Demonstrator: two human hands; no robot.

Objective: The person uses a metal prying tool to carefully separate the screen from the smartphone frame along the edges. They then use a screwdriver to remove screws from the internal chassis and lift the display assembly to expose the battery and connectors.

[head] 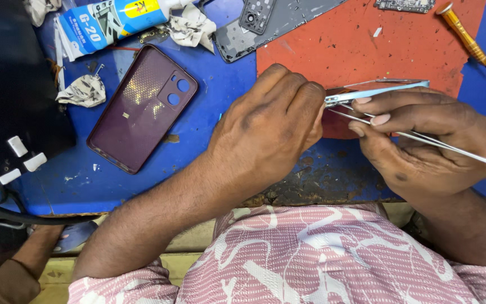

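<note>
Tweezers point(423, 138), thin steel w/ long springy legs, sit pinched in the right hand point(428, 146); grip is closed round them, tips pointing toward the left hand point(265, 126). Left grip is curled tight on a slim light-blue phone frame point(383, 90), held edge-up just above the red mat point(367, 39) at mid worktop point(198, 129). Tweezer tips meet the frame's near end, right by the left fingertips.

Risk, as I judge it: tips are sharp and the frame edge is narrow and smooth, so a slip could scratch it or jab a finger. Frame is held on edge by one hand only; too much push prob. twists it out of the grip.

Around: maroon back cover point(142, 107), matte w/ rounded corners and camera cutouts, lies flat on the blue surface, well apart to the left. Glue tube point(113, 19) and crumpled tissue point(82, 90) up left. Grey rear panel point(265, 25) at top. Orange-handled screwdriver point(465, 36) far right on the scuffed mat.
</note>
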